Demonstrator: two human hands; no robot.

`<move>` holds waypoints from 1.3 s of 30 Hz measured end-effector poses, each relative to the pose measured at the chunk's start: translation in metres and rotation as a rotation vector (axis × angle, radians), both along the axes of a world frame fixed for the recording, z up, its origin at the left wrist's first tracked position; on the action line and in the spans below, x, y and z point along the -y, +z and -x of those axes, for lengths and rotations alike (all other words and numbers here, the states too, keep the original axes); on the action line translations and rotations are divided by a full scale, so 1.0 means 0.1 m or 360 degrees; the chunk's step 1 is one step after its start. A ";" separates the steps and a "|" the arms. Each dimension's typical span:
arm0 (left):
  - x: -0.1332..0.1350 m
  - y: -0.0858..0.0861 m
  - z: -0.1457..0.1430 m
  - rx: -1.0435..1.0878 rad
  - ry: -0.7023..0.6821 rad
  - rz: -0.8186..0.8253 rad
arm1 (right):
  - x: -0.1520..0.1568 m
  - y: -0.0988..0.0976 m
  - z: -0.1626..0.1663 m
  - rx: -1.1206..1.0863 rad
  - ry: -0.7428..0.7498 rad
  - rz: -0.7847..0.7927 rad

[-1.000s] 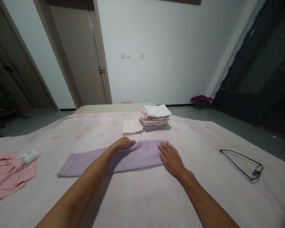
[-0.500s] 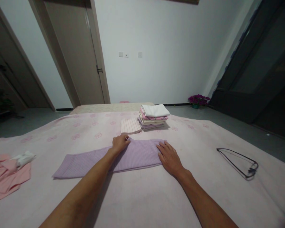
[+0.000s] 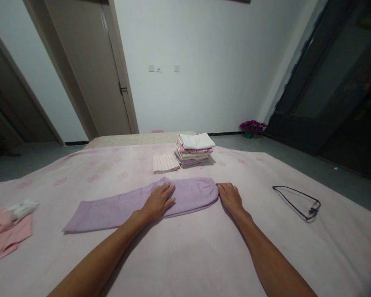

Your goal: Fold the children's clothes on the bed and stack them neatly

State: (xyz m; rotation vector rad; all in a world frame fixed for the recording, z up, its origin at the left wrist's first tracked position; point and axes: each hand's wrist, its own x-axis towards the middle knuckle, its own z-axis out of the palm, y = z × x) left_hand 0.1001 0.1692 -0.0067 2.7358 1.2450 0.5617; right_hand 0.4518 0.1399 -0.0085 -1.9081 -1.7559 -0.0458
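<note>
Lilac ribbed pants [image 3: 111, 212], folded lengthwise, lie as a long strip across the bed in front of me. The right end of the pants is rounded and gathered. My left hand [image 3: 159, 201] rests on top of the pants near their middle, fingers spread. At the gathered end, my right hand [image 3: 230, 196] has its fingers drawn together on the edge of the cloth. Beyond the pants, a striped folded cloth [image 3: 165, 162] lies beside a stack of folded clothes [image 3: 195, 150] topped by a white piece.
On the bed [image 3: 185, 264], a pink garment [image 3: 10, 239] with a white bunched cloth [image 3: 24, 209] lies at far left. A thin black looped object [image 3: 297, 202] is on the right. Purple flowers [image 3: 252, 127] stand on the floor by the wall.
My left hand has moved from the far edge of the pants onto their middle and spread out. My right hand has shifted to the right end, which is now gathered and rounded.
</note>
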 end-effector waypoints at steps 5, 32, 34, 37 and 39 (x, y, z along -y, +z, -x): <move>0.10 -0.05 -0.02 -0.0209 0.0020 0.0031 | 0.04 0.09 0.07 -0.0053 -0.0019 0.0112; 0.13 0.00 -0.01 -0.0241 0.0040 0.0071 | 0.05 0.41 0.41 -0.1370 0.0258 0.0309; 0.13 0.00 -0.01 -0.0230 0.0045 0.0070 | 0.05 0.44 0.40 -0.1381 0.0262 0.0261; 0.13 -0.01 -0.01 -0.0223 0.0043 0.0062 | 0.05 0.44 0.36 -0.1524 0.0271 0.0335; 0.12 -0.01 -0.01 -0.0213 0.0034 0.0057 | 0.06 0.43 0.35 -0.1716 0.0283 0.0432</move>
